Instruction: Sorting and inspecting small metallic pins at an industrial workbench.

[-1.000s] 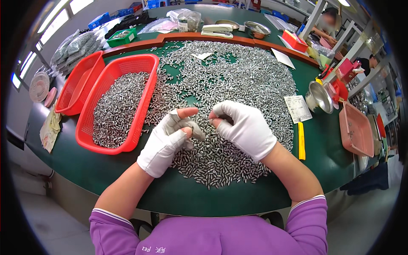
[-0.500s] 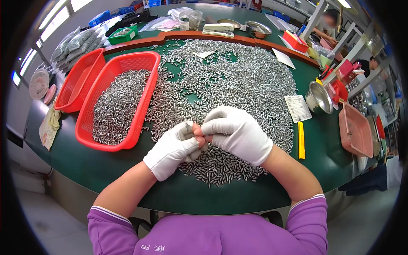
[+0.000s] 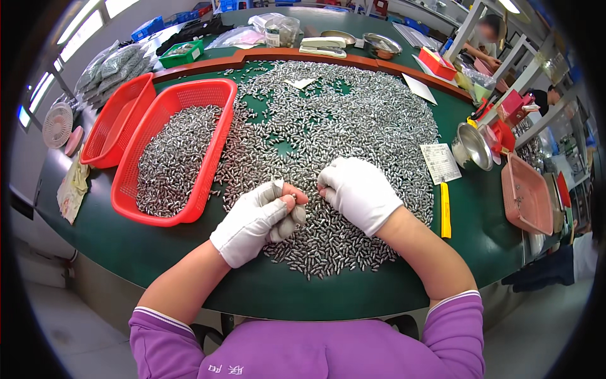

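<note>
Small silvery, pointed metal parts [image 3: 372, 120] lie spread in a wide heap before me. Over its near side, my left hand [image 3: 262, 218], in a white glove with bare thumb and fingertips, pinches a small metal part [image 3: 294, 196] between thumb and forefinger. A short gap to the right, my right hand [image 3: 360, 192], gloved the same way, is low over the heap with its fingers drawn together. Whatever its fingertips hold, if anything, is hidden. Left of my hands stands a red perforated basket [image 3: 218, 95] partly filled with the same parts.
Another red basket [image 3: 120, 120] leans at the far left. A wooden rail [image 3: 233, 60] borders the table's back. To the right are a yellow cutter-like tool [image 3: 445, 211], a printed slip [image 3: 440, 162], a steel bowl [image 3: 472, 146] and a pink basket [image 3: 529, 196]. Someone sits farther back right.
My hands have come apart: the right one has moved right, away from the left fingertips and over the heap. My left hand stays nearly in place, its pinched part now visible.
</note>
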